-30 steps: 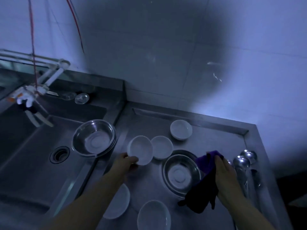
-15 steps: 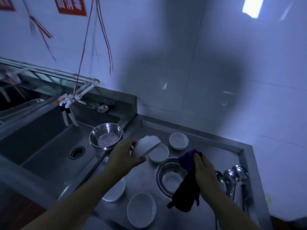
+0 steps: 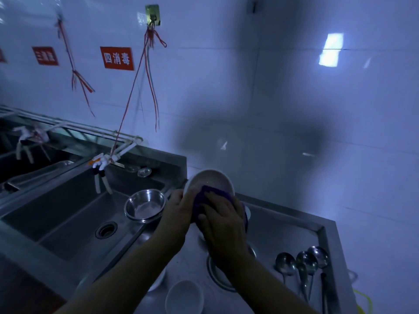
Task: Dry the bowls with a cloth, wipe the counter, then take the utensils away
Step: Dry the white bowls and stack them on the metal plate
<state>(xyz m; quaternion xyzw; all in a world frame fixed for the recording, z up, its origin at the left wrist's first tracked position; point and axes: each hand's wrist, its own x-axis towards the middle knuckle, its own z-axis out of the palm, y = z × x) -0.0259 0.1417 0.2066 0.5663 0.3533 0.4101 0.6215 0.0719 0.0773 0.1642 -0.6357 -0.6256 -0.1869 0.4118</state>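
Note:
My left hand [image 3: 179, 209] holds a white bowl [image 3: 213, 181] up above the steel counter [image 3: 283, 232], tilted toward me. My right hand [image 3: 223, 220] presses a purple cloth [image 3: 209, 193] into the bowl's inside. Another white bowl [image 3: 184, 296] sits on the counter near the front. A steel bowl [image 3: 220, 275] lies on the counter, mostly hidden under my right forearm. Three metal ladles [image 3: 303, 266] lie side by side at the counter's right.
A steel bowl [image 3: 145, 205] rests on the ridge between sink and counter. The sink basin [image 3: 68, 214] with a drain [image 3: 106, 230] is to the left, a tap [image 3: 102, 162] over it. The tiled wall [image 3: 272, 109] stands behind. A raised rim [image 3: 326, 227] edges the counter.
My left hand lifted the white bowl higher and turned its inside toward me. My right hand brought the purple cloth up into the bowl. The camera tilted upward.

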